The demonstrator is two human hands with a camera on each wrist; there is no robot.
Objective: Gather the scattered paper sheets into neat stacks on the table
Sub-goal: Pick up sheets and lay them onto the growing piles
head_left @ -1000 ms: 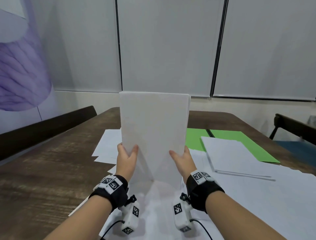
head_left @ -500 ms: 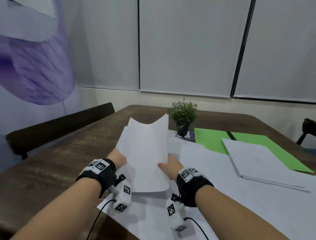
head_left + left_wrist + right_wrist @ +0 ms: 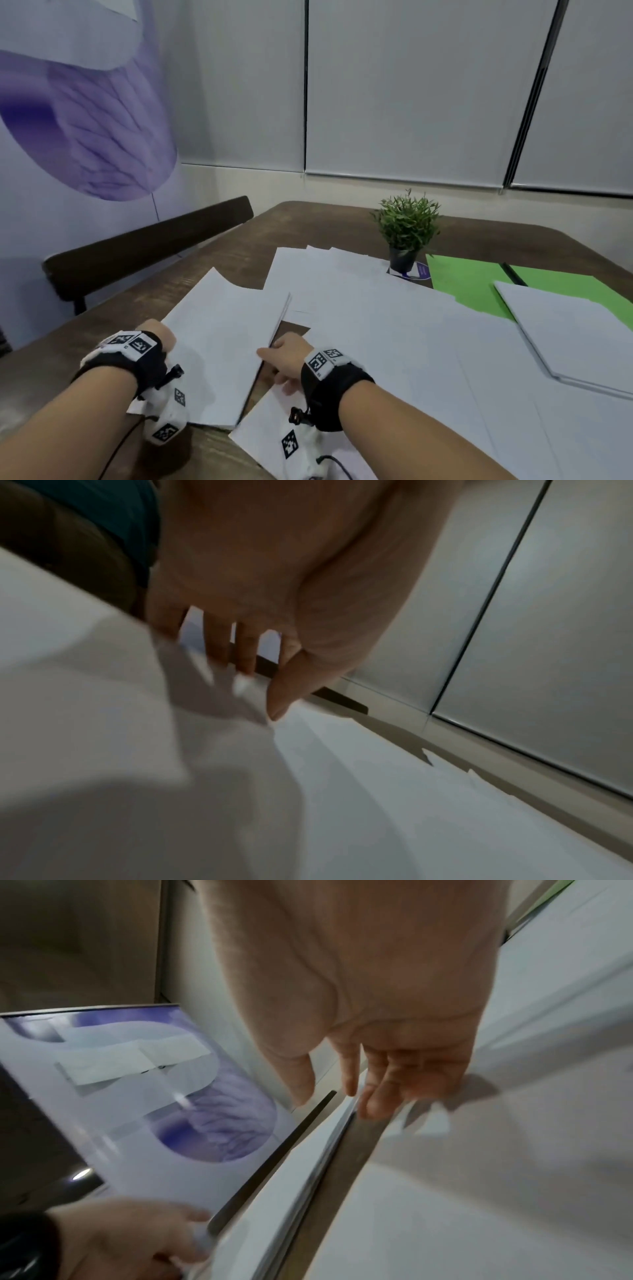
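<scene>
Two hands: both on one stack [image 3: 226,346], at the table's [image 3: 85,342] near-left corner.
Stack: white sheets, edges roughly squared, lying angled across the corner; whether it is fully down I cannot tell.
Left hand [image 3: 162,337]: on the stack's left edge; in the wrist view the straight fingers [image 3: 219,645] go down behind the paper edge and the thumb tip touches the top sheet, so a light pinch, I judge.
Right hand [image 3: 286,356]: at the stack's right edge, fingers [image 3: 380,1093] relaxed and nearly straight, thumb apart, touching, not clamping.
Loose sheets [image 3: 376,318]: spread over the table's middle and near edge, overlapping.
Second stack [image 3: 568,335]: toward the right edge, partly over green paper [image 3: 469,284].
Plant [image 3: 406,229]: toward the far edge, pot touching the sheets.
Handling: light, floppy, slick sheet on sheet; a stack will likely sag if held by one end and fan out if shoved.
Grip advice: take both long edges near the middle, thumbs on top, fingers under.
Risk: creased corners, top sheets sliding off.
</scene>
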